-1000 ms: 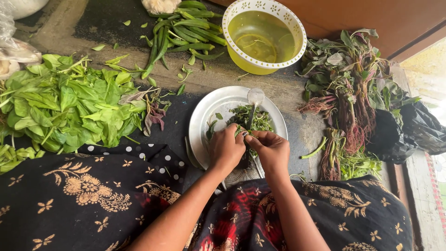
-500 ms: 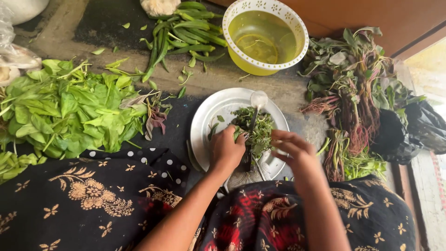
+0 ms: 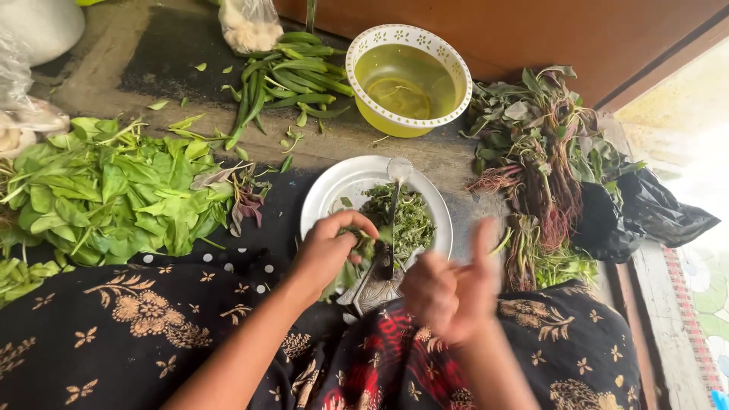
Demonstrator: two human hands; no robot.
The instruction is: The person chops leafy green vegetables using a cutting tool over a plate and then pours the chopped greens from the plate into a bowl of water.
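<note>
Leafy greens point(image 3: 357, 241): small bunch, pinched in curled left hand point(image 3: 326, 254) over white plate point(image 3: 330, 190), beside upright floor blade point(image 3: 389, 228). Likely light, limp, tear-prone; best gripped at stems. Right hand point(image 3: 448, 292): blurred, fingers spread, holding nothing. Chopped greens point(image 3: 410, 220) on plate.

A clear plastic bag point(image 3: 249, 24) sits at the top middle. A black plastic bag point(image 3: 645, 216) lies at the right.

left hand point(image 3: 328, 250) pinching greens point(image 3: 402, 220) over white plate point(image 3: 334, 186); right hand point(image 3: 448, 292) lifted, blurred
</note>
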